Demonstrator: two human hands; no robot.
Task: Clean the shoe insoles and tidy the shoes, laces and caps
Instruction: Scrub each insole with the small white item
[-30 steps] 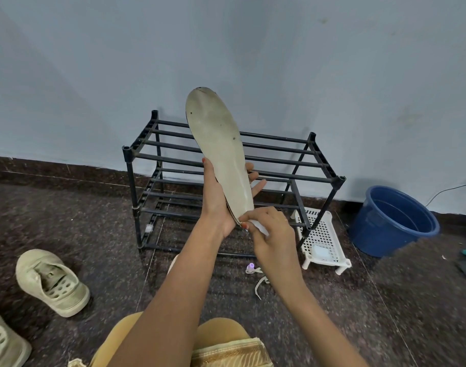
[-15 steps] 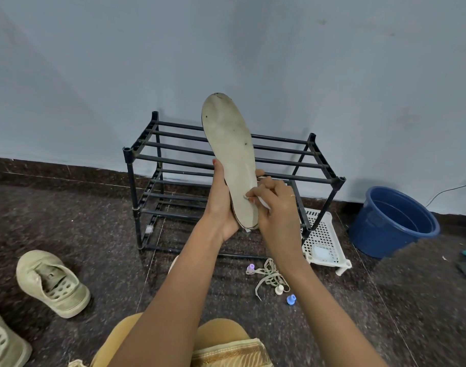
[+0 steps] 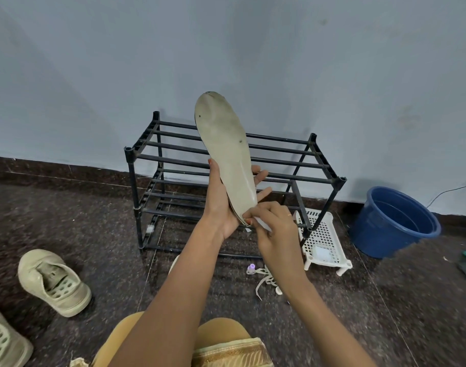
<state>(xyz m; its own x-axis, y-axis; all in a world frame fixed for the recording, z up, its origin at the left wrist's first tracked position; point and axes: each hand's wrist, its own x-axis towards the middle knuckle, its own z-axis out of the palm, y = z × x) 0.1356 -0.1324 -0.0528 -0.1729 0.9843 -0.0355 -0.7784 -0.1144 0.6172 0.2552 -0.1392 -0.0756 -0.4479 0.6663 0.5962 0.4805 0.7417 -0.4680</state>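
In the head view, a flat beige insole (image 3: 223, 144) is held upright before a black metal shoe rack (image 3: 132, 181), gripped near its heel by the left hand (image 3: 221, 205). A small white wipe (image 3: 262, 223), mostly hidden, is pinched against the heel by the right hand (image 3: 274, 229). Pale laces (image 3: 263, 277) are half covered by the right forearm. A beige shoe (image 3: 1, 343) is cut off at the near left. The contents of the blue plastic tub (image 3: 380, 234) cannot be made out.

A thin ring (image 3: 288, 215) on the right hand (image 3: 276, 230); mustard-yellow trousers (image 3: 221, 330) with gold woven trim (image 3: 231, 353) at 6 o'clock

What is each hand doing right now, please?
Left hand: holds the insole upright, thumb at its edge.
Right hand: pinches a white wipe at the insole's heel end.
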